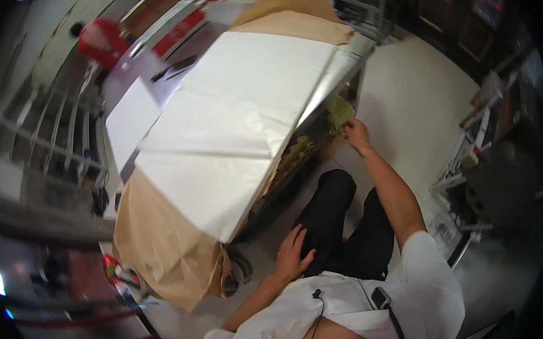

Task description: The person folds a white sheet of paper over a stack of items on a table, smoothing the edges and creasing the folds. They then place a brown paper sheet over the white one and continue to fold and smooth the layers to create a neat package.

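Note:
My right hand (358, 137) reaches out to the right side of a worktable, its fingers on the edge of a thin yellow-green piece (341, 112), perhaps cloth or paper. More crumpled yellowish material (294, 156) sits in the dark space under the table's edge. My left hand (292, 253) rests with spread fingers on my thigh, in black trousers (328, 203), and holds nothing. A large white sheet (220, 111), creased across the middle, covers the tabletop. Brown paper (167, 238) shows from beneath it and hangs over the near end.
More brown paper (288, 3) lies at the far end. A dark tool (174, 68) and another white sheet (135, 120) are on the left side. A person in red (102, 44) bends beyond a metal rack (56, 128). Cluttered shelving (469, 155) stands at right.

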`<state>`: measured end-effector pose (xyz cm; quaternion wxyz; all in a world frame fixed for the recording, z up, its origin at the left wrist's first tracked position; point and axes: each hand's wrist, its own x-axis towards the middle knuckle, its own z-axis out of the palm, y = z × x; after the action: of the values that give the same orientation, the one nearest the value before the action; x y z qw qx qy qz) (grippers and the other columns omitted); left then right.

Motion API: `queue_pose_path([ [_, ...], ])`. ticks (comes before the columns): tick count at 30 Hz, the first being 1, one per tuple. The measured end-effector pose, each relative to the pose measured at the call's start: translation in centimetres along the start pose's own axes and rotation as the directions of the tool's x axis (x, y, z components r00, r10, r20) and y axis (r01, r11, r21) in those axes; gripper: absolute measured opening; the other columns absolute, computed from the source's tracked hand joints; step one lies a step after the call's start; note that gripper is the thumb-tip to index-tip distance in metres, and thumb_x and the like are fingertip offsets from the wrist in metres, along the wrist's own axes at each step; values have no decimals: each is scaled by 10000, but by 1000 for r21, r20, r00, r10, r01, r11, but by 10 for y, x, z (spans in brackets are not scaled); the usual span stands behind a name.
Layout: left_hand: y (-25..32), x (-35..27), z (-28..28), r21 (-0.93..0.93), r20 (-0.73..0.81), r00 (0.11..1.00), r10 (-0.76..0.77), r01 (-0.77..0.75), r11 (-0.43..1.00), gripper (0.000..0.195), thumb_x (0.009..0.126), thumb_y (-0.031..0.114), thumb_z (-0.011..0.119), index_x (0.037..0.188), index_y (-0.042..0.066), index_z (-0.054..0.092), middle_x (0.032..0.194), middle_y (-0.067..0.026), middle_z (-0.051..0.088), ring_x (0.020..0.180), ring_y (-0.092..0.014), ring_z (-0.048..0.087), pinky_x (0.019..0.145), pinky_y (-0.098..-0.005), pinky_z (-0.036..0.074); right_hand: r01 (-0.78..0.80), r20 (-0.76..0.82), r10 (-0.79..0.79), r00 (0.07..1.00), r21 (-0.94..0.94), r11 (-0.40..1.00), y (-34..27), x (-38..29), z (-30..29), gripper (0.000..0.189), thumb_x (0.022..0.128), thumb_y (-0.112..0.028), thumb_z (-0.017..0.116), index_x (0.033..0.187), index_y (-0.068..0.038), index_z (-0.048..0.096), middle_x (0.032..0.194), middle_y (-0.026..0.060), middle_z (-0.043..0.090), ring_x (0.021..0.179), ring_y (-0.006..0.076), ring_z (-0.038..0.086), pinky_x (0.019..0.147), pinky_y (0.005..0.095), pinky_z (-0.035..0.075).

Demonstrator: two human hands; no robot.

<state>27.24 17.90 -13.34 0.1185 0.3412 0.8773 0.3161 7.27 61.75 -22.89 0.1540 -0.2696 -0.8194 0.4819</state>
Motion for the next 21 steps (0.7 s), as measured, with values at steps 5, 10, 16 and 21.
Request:
queue_pose_path([
  [5, 20, -12, -61, 3, -169, 962, 214, -217, 976, 671, 927, 248, 795, 1493, -9, 544, 1593, -236, 491, 1399, -441, 546, 1156, -475, 476, 113, -102, -105, 989, 69, 991, -38, -82, -84, 239, 1055, -184, 649, 973, 31, 715, 815, 71, 702, 655, 156, 663, 629, 315, 555],
  [10, 33, -40, -150, 57, -384, 895, 227, -223, 973, 652, 910, 203, 808, 1477, -7, 564, 1569, -237, 529, 1418, -432, 547, 1172, -469, 472, 351, -100, -347, 932, 18, 936, -166, -127, -105, 240, 1052, -195, 668, 973, 28, 707, 821, 63, 705, 668, 140, 658, 633, 308, 547],
  [16, 14, -62, -215, 37, -571, 816, 89, -82, 996, 603, 916, 134, 799, 1460, -5, 579, 1467, -252, 613, 1376, -427, 583, 1147, -467, 488, 455, 12, -458, 889, 96, 885, -259, -170, -65, 199, 1042, -170, 683, 971, 16, 697, 823, 32, 692, 718, 103, 633, 673, 273, 526],
  [21, -23, -23, -265, 224, -472, 877, 88, 23, 974, 660, 940, 272, 804, 1474, -28, 556, 1478, -277, 590, 1364, -451, 567, 1143, -483, 476, 408, 121, -423, 898, 128, 904, -276, -166, -27, 251, 988, -233, 733, 1007, 17, 741, 801, 90, 725, 734, 169, 675, 706, 331, 535],
])
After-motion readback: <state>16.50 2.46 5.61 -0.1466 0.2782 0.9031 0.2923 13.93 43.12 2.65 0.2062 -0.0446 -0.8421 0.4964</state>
